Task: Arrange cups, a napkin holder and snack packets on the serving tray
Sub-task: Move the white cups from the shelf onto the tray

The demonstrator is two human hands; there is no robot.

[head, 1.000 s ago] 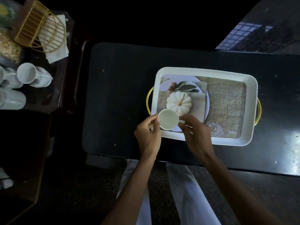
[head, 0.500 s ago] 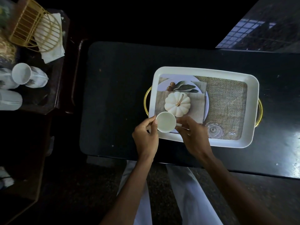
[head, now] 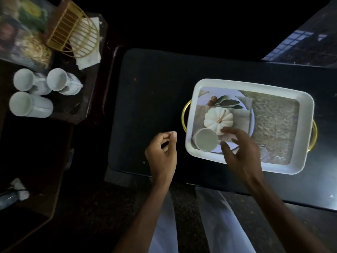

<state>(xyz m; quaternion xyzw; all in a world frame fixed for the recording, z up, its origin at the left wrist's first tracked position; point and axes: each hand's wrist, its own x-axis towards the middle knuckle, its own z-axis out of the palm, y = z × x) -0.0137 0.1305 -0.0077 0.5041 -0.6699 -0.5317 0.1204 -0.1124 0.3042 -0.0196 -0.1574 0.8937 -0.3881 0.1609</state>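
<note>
We see a dim scene, the far side black. Light falls mostly on the white tray (head: 251,84), while the snack packets (head: 21,33) at far left blur. Straight edges bow near the frame's corners.

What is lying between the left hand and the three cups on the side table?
Nothing: the head view shows only bare dark table between the left hand and the three cups.

No text could be read. A small dark mark stood at the near right corner of the serving tray (head: 301,99), too tiny to make out.
</note>
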